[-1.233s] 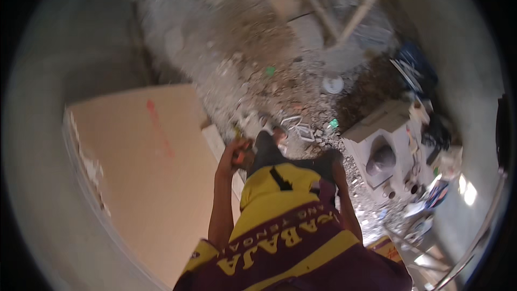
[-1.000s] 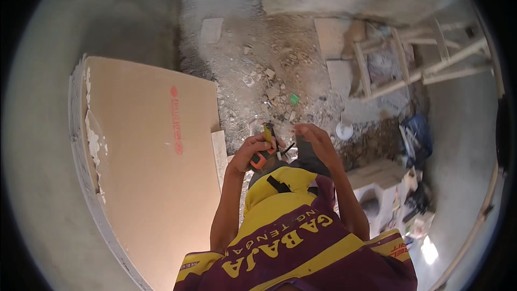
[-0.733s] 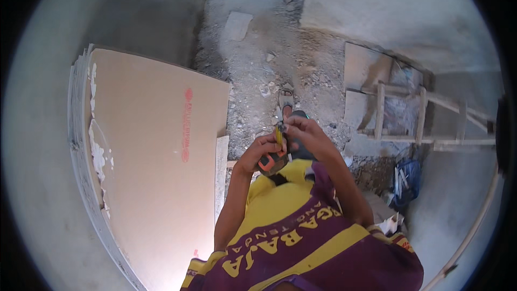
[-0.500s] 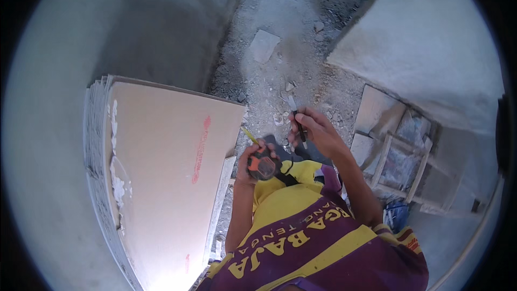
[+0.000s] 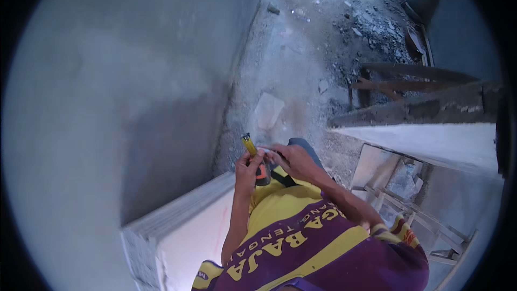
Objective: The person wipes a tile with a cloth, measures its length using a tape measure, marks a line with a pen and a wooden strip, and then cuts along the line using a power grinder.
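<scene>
My left hand (image 5: pixel 246 170) grips an orange and black tape measure (image 5: pixel 262 177), with a short yellow length of blade (image 5: pixel 248 143) sticking up past my thumb. My right hand (image 5: pixel 295 159) is closed on a slim tool (image 5: pixel 266 151), pale at its tip, which meets the tape beside my left thumb; its handle is mostly hidden by the fingers. Both hands are in front of my yellow and purple shirt (image 5: pixel 301 248). Below them at the left, a stack of gypsum boards (image 5: pixel 140 242) leans along the grey wall.
A rubble-strewn path (image 5: pixel 291 48) runs ahead beside the tall left wall (image 5: pixel 134 75). To the right juts a white low wall (image 5: pixel 409 140) with dark timber (image 5: pixel 414 86) beyond. A wooden ladder (image 5: pixel 441 231) lies behind it, at lower right.
My view has swung forward along the path, so the boards and ladder sit lower. My right hand has brought the slim tool from apart to against the tape measure.
</scene>
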Motion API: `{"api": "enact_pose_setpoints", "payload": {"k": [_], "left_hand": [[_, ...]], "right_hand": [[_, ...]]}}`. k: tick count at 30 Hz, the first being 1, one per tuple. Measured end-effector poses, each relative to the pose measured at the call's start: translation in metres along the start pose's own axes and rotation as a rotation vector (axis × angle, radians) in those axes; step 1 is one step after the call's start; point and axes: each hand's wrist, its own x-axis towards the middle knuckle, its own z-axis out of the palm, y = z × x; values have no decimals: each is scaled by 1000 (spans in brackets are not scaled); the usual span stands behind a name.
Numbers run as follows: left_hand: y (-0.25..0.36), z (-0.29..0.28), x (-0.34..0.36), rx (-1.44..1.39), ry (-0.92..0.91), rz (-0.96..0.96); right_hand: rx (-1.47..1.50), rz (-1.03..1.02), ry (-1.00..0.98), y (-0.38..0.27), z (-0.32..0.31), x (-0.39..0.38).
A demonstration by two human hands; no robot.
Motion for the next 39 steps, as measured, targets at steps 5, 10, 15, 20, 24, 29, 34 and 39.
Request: {"api": "enact_pose_setpoints", "payload": {"k": [5,10,15,20,24,29,34,39], "left_hand": [[93,63,128,187,-124,60],[128,149,276,173,-223,70],[158,267,432,145,-171,-68],[258,372,574,332,-118,-8],[320,450,651,291,-160,145],[376,542,790,301,-274,203],[425,659,961,366,-459,198],[498,790,1120,505,-674,125]], "right_hand": [[233,218,171,19,-70,92],[500,316,178,109,-169,197],[490,241,227,229,-282,309],[191,287,227,208,-456,437],[236,246,361,236,-542,507],[389,362,422,290,-665,601],[413,396,416,388,-797,703],[481,444,663,465,-922,802]]}}
